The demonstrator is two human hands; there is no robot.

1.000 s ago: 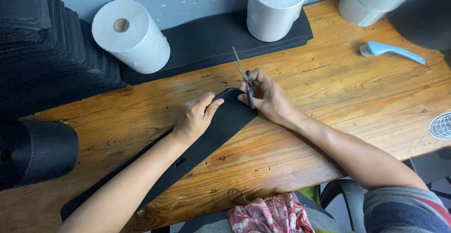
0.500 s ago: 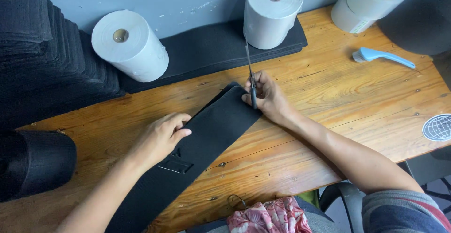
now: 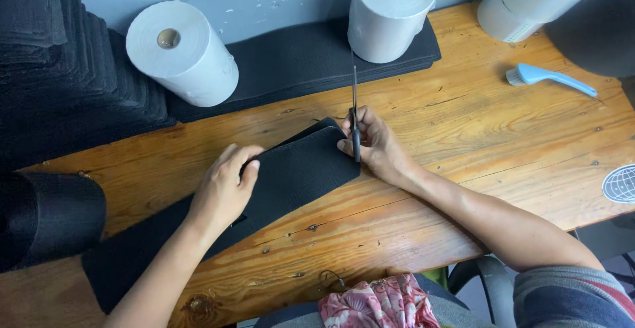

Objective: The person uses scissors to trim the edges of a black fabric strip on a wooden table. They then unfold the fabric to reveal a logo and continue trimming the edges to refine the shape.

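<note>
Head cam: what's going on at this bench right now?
A person works at a wooden table with bare hands. The left hand presses flat on a black fabric strip lying diagonally across the table. The right hand holds scissors at the strip's far end, blades pointing away and looking closed. Two white rolls stand behind on a black sheet, a stack of black material sits at left, and a blue brush lies at right.
</note>
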